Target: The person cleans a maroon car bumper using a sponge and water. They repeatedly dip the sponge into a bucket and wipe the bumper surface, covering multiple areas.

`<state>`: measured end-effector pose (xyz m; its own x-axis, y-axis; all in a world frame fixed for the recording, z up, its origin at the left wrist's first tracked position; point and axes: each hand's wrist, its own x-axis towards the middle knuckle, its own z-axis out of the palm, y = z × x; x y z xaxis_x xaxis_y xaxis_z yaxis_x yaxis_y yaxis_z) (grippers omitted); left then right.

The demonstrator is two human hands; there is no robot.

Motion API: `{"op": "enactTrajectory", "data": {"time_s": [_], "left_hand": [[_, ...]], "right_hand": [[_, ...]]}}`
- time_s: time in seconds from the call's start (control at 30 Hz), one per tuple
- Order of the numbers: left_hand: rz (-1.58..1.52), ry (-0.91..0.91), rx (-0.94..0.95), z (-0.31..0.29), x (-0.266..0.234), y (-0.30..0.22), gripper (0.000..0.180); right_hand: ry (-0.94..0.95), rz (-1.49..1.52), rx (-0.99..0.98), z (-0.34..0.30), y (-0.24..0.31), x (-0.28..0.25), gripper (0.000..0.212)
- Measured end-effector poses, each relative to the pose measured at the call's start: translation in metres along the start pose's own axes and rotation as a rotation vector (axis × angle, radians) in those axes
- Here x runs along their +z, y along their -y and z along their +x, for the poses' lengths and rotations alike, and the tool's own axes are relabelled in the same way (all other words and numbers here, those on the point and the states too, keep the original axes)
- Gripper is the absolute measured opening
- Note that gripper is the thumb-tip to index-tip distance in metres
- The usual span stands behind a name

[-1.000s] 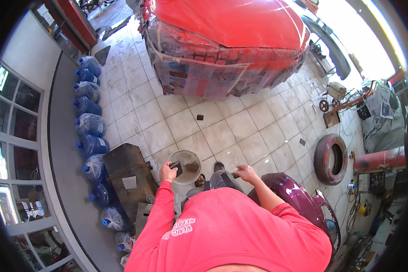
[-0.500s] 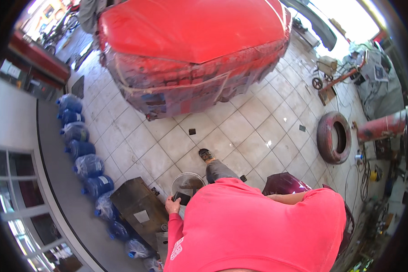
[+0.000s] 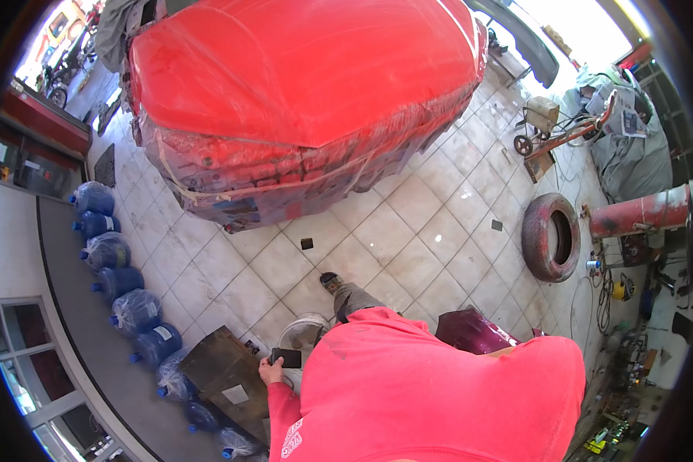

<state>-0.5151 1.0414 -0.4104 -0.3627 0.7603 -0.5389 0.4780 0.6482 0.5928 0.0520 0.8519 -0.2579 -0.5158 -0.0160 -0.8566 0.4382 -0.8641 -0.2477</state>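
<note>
My left hand (image 3: 270, 372) is closed on a flat black rectangular block (image 3: 287, 358); its exact kind does not show. It is held beside a whitish bucket (image 3: 291, 333), which my body partly covers. Left of that hand stands a dark, worn box-like cabinet (image 3: 217, 364) with a white label. Hidden behind my red sleeve and torso, my right hand cannot be seen. Nearest to that arm is a glossy dark purple car panel (image 3: 470, 329). Ahead stands a car with a red hood (image 3: 277, 69), its front wrapped in plastic film (image 3: 285, 179) and tape.
Several blue water jugs (image 3: 119, 283), some bagged, line the left wall. A tyre (image 3: 548, 237) stands at the right near a red post (image 3: 643, 213). Beyond it is a small wheeled cart (image 3: 543, 115). Small dark pieces (image 3: 307, 243) lie on the tiled floor (image 3: 393, 231).
The view has shifted, with the car and tyre sitting farther left in it. My left hand still holds the black block near the bucket, tilted a little differently.
</note>
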Motion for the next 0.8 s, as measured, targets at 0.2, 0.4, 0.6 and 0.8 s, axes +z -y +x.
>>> {"op": "enactTrajectory", "data": {"time_s": [0.2, 0.4, 0.6, 0.8], "left_hand": [[0.197, 0.032, -0.002, -0.014, 0.012, -0.027, 0.035], [0.001, 0.174, -0.022, -0.017, 0.008, -0.037, 0.035], [0.042, 0.068, -0.153, -0.029, 0.004, -0.045, 0.043], [0.156, -0.003, -0.163, -0.028, -0.001, -0.046, 0.044]], "right_hand": [[-0.011, 0.043, 0.009, -0.012, 0.008, -0.014, 0.059], [-0.015, 0.115, -0.056, 0.007, 0.025, -0.032, 0.061], [0.005, 0.164, -0.078, 0.015, 0.046, -0.052, 0.063], [0.092, 0.226, -0.045, 0.007, 0.062, -0.076, 0.065]]}}
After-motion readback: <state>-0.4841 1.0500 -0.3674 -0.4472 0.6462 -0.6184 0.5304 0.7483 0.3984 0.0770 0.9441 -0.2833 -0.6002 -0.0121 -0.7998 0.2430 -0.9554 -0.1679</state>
